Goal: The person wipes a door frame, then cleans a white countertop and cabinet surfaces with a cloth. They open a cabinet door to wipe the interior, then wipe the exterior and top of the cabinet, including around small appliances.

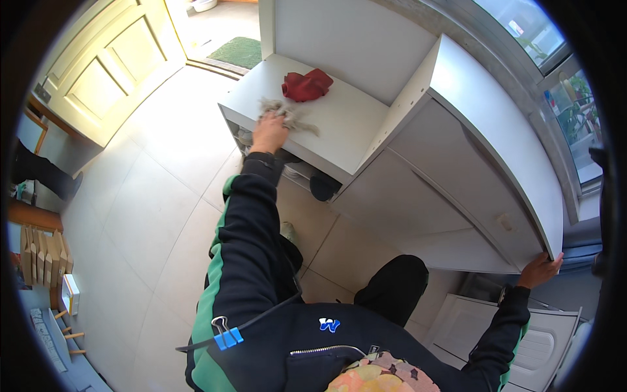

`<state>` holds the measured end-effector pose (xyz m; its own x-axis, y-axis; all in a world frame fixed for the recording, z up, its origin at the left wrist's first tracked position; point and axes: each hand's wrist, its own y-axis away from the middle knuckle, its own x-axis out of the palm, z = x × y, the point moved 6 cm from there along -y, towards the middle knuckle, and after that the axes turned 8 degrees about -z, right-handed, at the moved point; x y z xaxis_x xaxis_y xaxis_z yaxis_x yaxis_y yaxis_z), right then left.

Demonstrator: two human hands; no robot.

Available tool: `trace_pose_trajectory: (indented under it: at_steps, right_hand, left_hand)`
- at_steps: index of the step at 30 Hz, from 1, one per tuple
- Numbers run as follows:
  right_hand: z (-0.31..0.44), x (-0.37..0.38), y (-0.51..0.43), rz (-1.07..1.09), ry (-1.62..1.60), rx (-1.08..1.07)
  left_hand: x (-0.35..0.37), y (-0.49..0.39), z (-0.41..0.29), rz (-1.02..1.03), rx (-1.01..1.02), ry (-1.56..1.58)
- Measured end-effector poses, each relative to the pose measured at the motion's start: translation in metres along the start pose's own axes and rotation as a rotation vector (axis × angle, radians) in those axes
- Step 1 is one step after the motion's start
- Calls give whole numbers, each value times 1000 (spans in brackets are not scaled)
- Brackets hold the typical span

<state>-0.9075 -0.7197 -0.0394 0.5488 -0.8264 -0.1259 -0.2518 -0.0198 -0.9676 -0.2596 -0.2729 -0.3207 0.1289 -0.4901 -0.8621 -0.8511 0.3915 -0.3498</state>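
My left hand (270,132) presses a crumpled greyish cloth (294,117) on the white top of a low shoe cabinet (343,132), near its front edge. Just beyond the cloth lies a bunched red cloth (307,85), apart from my hand. Out to the right, my right hand (540,270) grips the end corner of the taller white cabinet's top panel (494,142). Shoes sit in the open compartments under the low top, among them a dark one (323,186).
An open panelled door (115,63) stands at upper left beside a doorway with a green mat (237,52). Another person's leg (44,169) shows at the left edge. A window (578,117) is at right; a white appliance or cabinet (529,343) stands lower right.
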Motion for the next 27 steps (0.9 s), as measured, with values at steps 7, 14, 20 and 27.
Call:
trace_pose_trajectory:
  at_steps: [7,14,20,27]
  right_hand:
    - [-3,2,0,41,34,-12]
    - [-4,6,5,1,-16,-51]
    - [-9,9,5,38,-19,-24]
    - [-10,8,4,72,-13,-34]
  left_hand:
    - [-10,-44,62,11,-283,-153]
    - [-11,-14,-29,342,228,-122]
    - [26,5,-146,504,701,33]
    - [112,-74,-192,552,641,9]
